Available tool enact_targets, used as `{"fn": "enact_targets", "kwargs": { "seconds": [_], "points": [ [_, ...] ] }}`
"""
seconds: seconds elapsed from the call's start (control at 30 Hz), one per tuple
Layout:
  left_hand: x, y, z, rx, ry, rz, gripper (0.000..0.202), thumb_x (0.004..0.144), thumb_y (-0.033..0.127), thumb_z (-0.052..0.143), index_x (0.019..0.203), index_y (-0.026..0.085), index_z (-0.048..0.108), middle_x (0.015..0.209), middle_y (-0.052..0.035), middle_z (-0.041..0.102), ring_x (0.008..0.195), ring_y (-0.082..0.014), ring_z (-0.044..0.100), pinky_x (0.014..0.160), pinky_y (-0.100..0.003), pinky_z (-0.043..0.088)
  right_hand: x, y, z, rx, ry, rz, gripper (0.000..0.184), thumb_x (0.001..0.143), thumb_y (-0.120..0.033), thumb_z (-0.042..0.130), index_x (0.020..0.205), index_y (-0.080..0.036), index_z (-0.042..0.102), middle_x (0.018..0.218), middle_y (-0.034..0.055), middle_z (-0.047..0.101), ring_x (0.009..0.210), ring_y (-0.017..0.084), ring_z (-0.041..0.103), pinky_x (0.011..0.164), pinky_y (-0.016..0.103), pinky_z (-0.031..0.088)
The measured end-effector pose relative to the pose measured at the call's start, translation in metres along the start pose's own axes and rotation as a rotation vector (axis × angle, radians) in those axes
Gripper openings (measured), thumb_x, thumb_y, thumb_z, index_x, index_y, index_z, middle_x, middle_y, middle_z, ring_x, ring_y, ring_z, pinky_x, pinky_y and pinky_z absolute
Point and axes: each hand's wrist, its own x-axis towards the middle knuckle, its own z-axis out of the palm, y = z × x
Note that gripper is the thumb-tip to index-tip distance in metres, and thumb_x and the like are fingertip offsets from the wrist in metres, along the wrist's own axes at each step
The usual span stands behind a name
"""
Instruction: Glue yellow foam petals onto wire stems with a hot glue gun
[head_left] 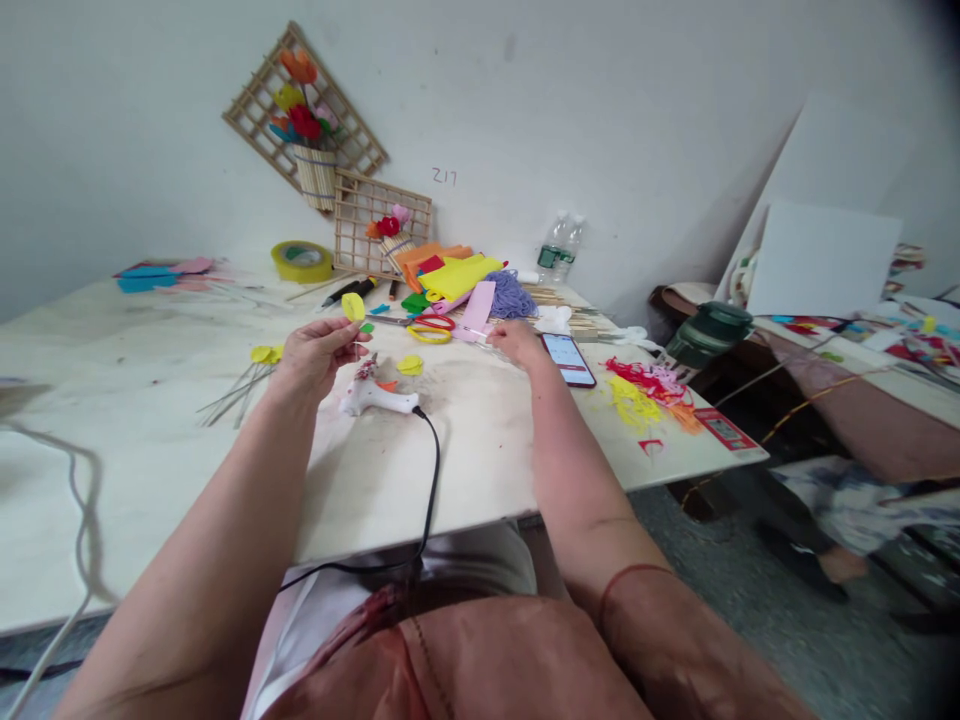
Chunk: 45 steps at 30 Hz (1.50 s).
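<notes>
My left hand [321, 357] is closed in a pinch on a yellow petal-shaped piece [352, 307], with a small green piece [367, 328] by the fingertips. Just below it lies a white glue gun [381, 399], its nozzle end toward that hand. My right hand [516, 343] is closed near the tabletop, fingers bent together beside thin white strips [474, 333]; what is in them is too small to tell. Between the hands are red-and-yellow-handled scissors [431, 328] and some yellow cut pieces [410, 365].
A phone [568, 360] lies right of my right hand, before coloured yarn scraps [637, 395]. Yellow-tipped thin stems [244, 385] lie at left. Behind are a tape roll [301, 262], yellow sheets [461, 278] and purple yarn [510, 296]. The gun's black cord [437, 460] crosses the front edge.
</notes>
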Motion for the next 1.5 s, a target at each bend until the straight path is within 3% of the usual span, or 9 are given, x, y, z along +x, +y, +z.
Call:
{"fn": "enact_targets", "kwargs": {
  "seconds": [0.17, 0.33, 0.47, 0.63, 0.77, 0.97, 1.2, 1.5],
  "points": [
    [0.000, -0.004, 0.003, -0.006, -0.021, 0.002, 0.019, 0.059, 0.021, 0.071, 0.074, 0.012, 0.061, 0.065, -0.0038, 0.066, 0.052, -0.0115, 0.061, 0.056, -0.024, 0.049, -0.004, -0.029, 0.018, 0.867, -0.117, -0.100, 0.022, 0.064, -0.033, 0.067, 0.077, -0.015, 0.067, 0.059, -0.0039, 0.057, 0.050, 0.006, 0.042, 0.049, 0.020, 0.030],
    [-0.004, -0.006, 0.011, -0.061, -0.032, -0.029, 0.019, 0.058, 0.018, 0.072, 0.072, 0.012, 0.061, 0.062, -0.0034, 0.065, 0.061, -0.0140, 0.064, 0.059, -0.023, 0.050, -0.016, -0.063, 0.036, 1.191, -0.335, -0.103, 0.023, 0.058, -0.030, 0.072, 0.074, -0.016, 0.061, 0.059, -0.0032, 0.060, 0.049, 0.007, 0.051, 0.048, 0.019, 0.033],
    [-0.007, -0.009, 0.015, -0.097, -0.109, -0.062, 0.019, 0.059, 0.020, 0.073, 0.072, 0.012, 0.061, 0.065, -0.0048, 0.067, 0.067, -0.0147, 0.066, 0.063, -0.023, 0.050, -0.027, -0.082, 0.046, 1.272, -0.426, -0.078, 0.021, 0.059, -0.029, 0.073, 0.069, -0.016, 0.059, 0.065, -0.0003, 0.064, 0.060, 0.010, 0.057, 0.055, 0.021, 0.039],
    [-0.009, -0.013, 0.019, -0.153, -0.224, -0.107, 0.016, 0.061, 0.019, 0.073, 0.072, 0.012, 0.063, 0.066, -0.0039, 0.067, 0.066, -0.0137, 0.066, 0.073, -0.027, 0.052, -0.031, -0.093, 0.054, 1.331, -0.327, -0.027, 0.015, 0.060, -0.024, 0.071, 0.070, -0.017, 0.062, 0.072, -0.0031, 0.063, 0.068, 0.008, 0.055, 0.063, 0.020, 0.038],
    [-0.012, -0.013, 0.024, -0.135, -0.257, -0.172, 0.014, 0.062, 0.018, 0.073, 0.071, 0.012, 0.064, 0.065, -0.0054, 0.068, 0.068, -0.0174, 0.067, 0.069, -0.029, 0.053, -0.030, -0.093, 0.058, 1.375, -0.311, -0.038, 0.015, 0.061, -0.026, 0.069, 0.072, -0.018, 0.062, 0.074, -0.0034, 0.063, 0.070, 0.009, 0.056, 0.067, 0.023, 0.040],
    [-0.018, -0.012, 0.031, -0.140, -0.274, -0.167, 0.015, 0.058, 0.018, 0.076, 0.067, 0.012, 0.065, 0.062, -0.0048, 0.067, 0.058, -0.0136, 0.064, 0.063, -0.024, 0.053, -0.029, -0.091, 0.062, 1.431, -0.382, -0.078, 0.019, 0.059, -0.029, 0.071, 0.069, -0.018, 0.060, 0.067, -0.0023, 0.062, 0.063, 0.010, 0.056, 0.064, 0.025, 0.043],
    [-0.018, -0.013, 0.030, -0.126, -0.290, -0.189, 0.016, 0.058, 0.019, 0.077, 0.067, 0.013, 0.066, 0.063, -0.0048, 0.067, 0.062, -0.0150, 0.065, 0.064, -0.025, 0.053, -0.027, -0.089, 0.052, 1.434, -0.177, -0.083, 0.019, 0.064, -0.033, 0.069, 0.073, -0.018, 0.062, 0.070, -0.0015, 0.064, 0.058, 0.006, 0.053, 0.056, 0.019, 0.039],
    [-0.019, -0.012, 0.032, -0.156, -0.268, -0.193, 0.012, 0.060, 0.015, 0.075, 0.068, 0.013, 0.066, 0.066, -0.0055, 0.068, 0.065, -0.0149, 0.066, 0.068, -0.024, 0.054, -0.028, -0.089, 0.052, 1.420, -0.194, -0.131, 0.018, 0.063, -0.028, 0.069, 0.074, -0.017, 0.061, 0.065, -0.0011, 0.065, 0.054, 0.007, 0.053, 0.053, 0.019, 0.037]
  ]
}}
